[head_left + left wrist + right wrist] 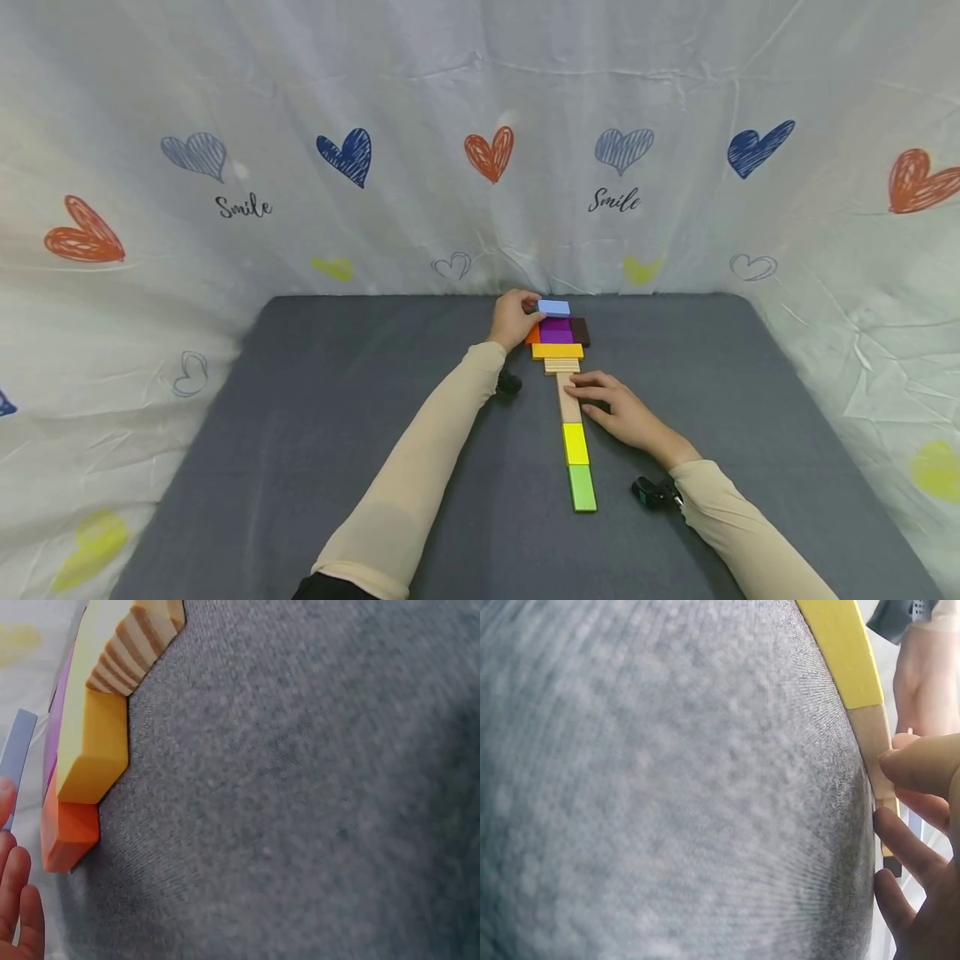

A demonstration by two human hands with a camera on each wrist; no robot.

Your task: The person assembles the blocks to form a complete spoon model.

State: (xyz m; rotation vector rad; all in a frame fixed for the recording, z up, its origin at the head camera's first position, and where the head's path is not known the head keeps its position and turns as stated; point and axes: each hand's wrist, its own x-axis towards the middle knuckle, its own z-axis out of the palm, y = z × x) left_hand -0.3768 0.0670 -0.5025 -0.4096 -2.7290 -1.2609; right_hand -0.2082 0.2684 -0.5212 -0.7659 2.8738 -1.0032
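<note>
At the far end of a line of coloured blocks, my left hand pinches a light blue block by its left end. Just nearer lie an orange block, a purple block and a dark brown block, side by side. An amber block crosses below them, followed by thin striped wooden pieces. My right hand touches a plain wooden block with its fingertips. A yellow block and a light green block continue the line nearer to me.
A dark grey cloth covers the table. Behind it hangs a white curtain printed with hearts, close to the light blue block. Small black wrist cameras show under the left wrist and beside the right wrist.
</note>
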